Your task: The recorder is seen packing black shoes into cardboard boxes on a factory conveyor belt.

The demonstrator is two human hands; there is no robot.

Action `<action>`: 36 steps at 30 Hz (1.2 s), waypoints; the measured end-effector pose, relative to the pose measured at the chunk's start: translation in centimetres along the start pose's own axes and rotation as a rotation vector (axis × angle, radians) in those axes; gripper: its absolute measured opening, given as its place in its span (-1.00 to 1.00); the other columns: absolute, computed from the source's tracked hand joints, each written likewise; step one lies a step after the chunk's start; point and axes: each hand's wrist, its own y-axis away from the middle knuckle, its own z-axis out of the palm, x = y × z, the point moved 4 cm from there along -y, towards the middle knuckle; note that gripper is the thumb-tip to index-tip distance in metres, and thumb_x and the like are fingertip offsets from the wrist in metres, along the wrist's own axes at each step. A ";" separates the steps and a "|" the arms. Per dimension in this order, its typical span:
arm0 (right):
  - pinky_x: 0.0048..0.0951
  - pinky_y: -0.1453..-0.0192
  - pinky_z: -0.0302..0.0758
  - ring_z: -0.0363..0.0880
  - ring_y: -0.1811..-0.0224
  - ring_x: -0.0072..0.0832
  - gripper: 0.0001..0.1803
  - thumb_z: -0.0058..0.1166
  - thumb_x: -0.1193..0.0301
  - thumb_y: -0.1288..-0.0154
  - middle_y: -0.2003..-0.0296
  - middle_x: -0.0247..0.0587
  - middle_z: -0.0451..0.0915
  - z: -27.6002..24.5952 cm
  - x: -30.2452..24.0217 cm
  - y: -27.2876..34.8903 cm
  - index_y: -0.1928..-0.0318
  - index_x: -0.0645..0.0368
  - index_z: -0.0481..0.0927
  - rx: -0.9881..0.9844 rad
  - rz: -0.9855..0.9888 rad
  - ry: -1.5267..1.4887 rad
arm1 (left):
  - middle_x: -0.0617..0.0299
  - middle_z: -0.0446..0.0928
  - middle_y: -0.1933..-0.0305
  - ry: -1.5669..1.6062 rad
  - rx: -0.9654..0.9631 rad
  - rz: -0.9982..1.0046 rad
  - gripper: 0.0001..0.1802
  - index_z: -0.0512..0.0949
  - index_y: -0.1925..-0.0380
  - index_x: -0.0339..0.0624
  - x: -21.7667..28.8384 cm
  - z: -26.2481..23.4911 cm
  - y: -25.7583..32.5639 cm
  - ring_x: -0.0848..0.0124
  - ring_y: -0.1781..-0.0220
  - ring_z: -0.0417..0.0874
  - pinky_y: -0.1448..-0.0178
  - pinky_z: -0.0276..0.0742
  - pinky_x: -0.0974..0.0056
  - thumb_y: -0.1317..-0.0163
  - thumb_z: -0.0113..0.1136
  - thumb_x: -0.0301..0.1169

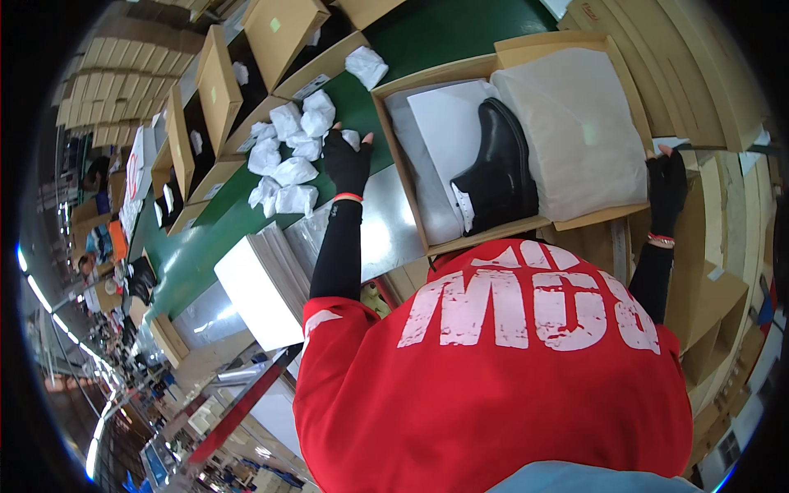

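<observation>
Black Boot Lying in an Open Brown Box

Black and shiny, a short leather ankle boot [499, 168] is seen lying on its side in an open brown cardboard shoe box [408, 177]. White wrapping paper [448, 131] is spread under the boot, and a pale lining can be seen at its opening. A big white cloth bag [575, 131] is laid just beside the boot, on the box's flipped-open lid. The box is placed at the edge of a long green belt [427, 37].

The left hand [348, 160], covered by a black fingerless glove, is stretched out over the green belt. A small crumpled ball of white paper [352, 137] is touched by its fingertips, with the fingers spread loosely; a firm grip cannot be told. More crumpled white paper balls [288, 156] are heaped just beside that hand.

The right hand [667, 185], also gloved in black, is rested at the right edge of the lid, near the cloth bag. Nothing is held in it, and its fingers are loose.

A stack of flat white sheets [259, 287] is seen near the left arm. More open brown boxes [222, 90] are lined up along the far side of the belt.
</observation>
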 end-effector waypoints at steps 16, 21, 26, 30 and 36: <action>-0.29 -0.25 0.36 0.42 -0.20 -0.28 0.01 0.51 0.24 0.17 -0.16 -0.07 0.41 3.5 -27.6 3.3 -0.32 0.17 0.24 -0.582 -0.502 -0.757 | 0.08 0.42 -0.06 1.369 -0.417 0.058 -0.08 0.08 -0.39 -0.13 17.9 -14.1 -2.5 0.35 -0.06 0.55 -0.05 0.53 0.25 0.00 0.31 -0.51; -0.33 -0.24 0.41 0.47 -0.18 -0.30 -0.09 0.43 0.32 0.04 -0.16 -0.07 0.46 6.4 -28.0 1.8 -0.33 0.19 0.25 -0.607 -0.562 -0.769 | 0.06 0.45 -0.04 1.021 -0.443 0.307 -0.19 0.25 -0.29 -0.22 22.0 -16.9 -3.9 0.27 -0.03 0.56 -0.02 0.51 0.26 0.06 0.31 -0.55; -0.35 -0.21 0.43 0.52 -0.14 -0.27 -0.30 0.31 0.37 -0.10 -0.09 -0.06 0.53 7.1 -27.4 2.9 -0.27 0.19 0.35 -0.509 -0.753 -0.463 | -0.06 0.45 -0.06 0.428 -0.145 0.679 -0.20 0.42 -0.17 0.01 21.7 -15.1 -2.3 -0.02 -0.02 0.52 -0.01 0.49 0.06 0.24 0.38 -0.50; -0.38 -0.19 0.43 0.53 -0.09 -0.27 -0.24 0.34 0.29 -0.08 -0.11 -0.11 0.50 7.3 -25.4 3.7 -0.28 0.19 0.32 -0.544 -0.634 -0.373 | 0.11 0.56 0.04 0.564 -0.392 0.601 -0.31 0.51 -0.08 0.00 20.3 -10.4 -2.2 0.16 0.20 0.58 0.10 0.51 0.17 0.20 0.42 -0.47; -0.25 -0.33 0.30 0.33 -0.28 -0.09 -0.04 0.41 0.19 0.03 -0.20 0.13 0.37 6.2 -7.1 -2.5 -0.31 0.33 0.21 -0.076 -0.206 0.001 | 0.09 0.59 0.15 0.532 -0.403 0.474 -0.44 0.56 0.05 0.01 17.5 1.2 -1.9 0.11 0.15 0.61 0.08 0.49 0.12 0.20 0.42 -0.41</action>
